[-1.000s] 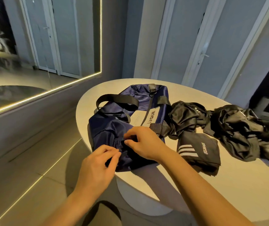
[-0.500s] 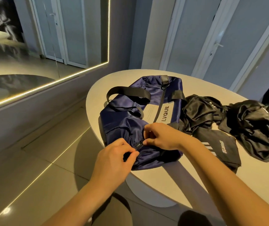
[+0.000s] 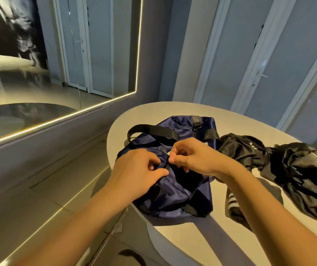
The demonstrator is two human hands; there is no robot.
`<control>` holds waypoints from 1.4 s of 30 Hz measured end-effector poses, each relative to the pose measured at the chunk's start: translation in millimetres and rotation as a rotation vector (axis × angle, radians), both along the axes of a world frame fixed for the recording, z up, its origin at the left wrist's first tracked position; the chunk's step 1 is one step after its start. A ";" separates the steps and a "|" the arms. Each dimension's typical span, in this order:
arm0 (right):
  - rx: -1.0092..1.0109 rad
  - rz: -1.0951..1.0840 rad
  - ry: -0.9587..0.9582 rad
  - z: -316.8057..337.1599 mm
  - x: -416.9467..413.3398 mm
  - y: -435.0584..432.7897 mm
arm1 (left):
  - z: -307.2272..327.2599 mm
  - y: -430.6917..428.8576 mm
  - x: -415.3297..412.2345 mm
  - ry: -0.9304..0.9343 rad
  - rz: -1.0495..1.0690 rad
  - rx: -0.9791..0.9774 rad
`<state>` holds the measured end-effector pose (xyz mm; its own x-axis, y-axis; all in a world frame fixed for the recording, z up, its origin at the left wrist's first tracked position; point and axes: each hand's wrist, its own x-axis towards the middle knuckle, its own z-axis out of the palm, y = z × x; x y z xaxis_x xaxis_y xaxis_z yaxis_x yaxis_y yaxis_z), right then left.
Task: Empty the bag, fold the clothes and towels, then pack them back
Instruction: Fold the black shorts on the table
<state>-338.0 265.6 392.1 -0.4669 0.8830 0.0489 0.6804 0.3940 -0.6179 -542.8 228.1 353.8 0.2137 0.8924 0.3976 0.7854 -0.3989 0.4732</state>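
Observation:
A navy duffel bag point(image 3: 174, 196) with a black strap point(image 3: 151, 129) lies at the left end of the oval table point(image 3: 188, 233). My left hand point(image 3: 136, 171) pinches the bag's fabric beside the zipper. My right hand point(image 3: 194, 157) pinches the zipper pull at the bag's top; a dark gap shows along the zipper below it. To the right of the bag lie a crumpled black garment point(image 3: 244, 148), a bigger crumpled black heap point(image 3: 305, 177), and a black piece with white stripes point(image 3: 234, 202) partly hidden under my right forearm.
The table edge runs close under the bag, with pale floor point(image 3: 44, 204) below to the left. A lit mirror point(image 3: 57, 60) covers the left wall. White panelled doors point(image 3: 265, 54) stand behind the table.
Both hands have moved farther along the bag's top, the right hand drawing the zipper pull away from me. The zipper gap has grown longer. The view has shifted left.

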 end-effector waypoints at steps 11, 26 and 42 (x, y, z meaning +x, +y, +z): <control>0.155 -0.192 -0.064 13.7 28.5 42.7 | -5.7 5.9 -0.6 -0.157 -0.022 -0.158; 0.078 -0.243 0.093 37.1 28.0 78.7 | 50.3 96.7 52.1 -0.063 0.037 -0.175; 0.469 -0.744 -0.249 44.1 79.4 194.0 | 7.5 87.0 54.7 -0.316 -0.070 -0.012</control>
<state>-258.6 459.6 436.3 0.1698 0.8755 0.4524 0.9515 -0.0262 -0.3065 -488.0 315.1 361.3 0.1422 0.8851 0.4432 0.5696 -0.4394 0.6946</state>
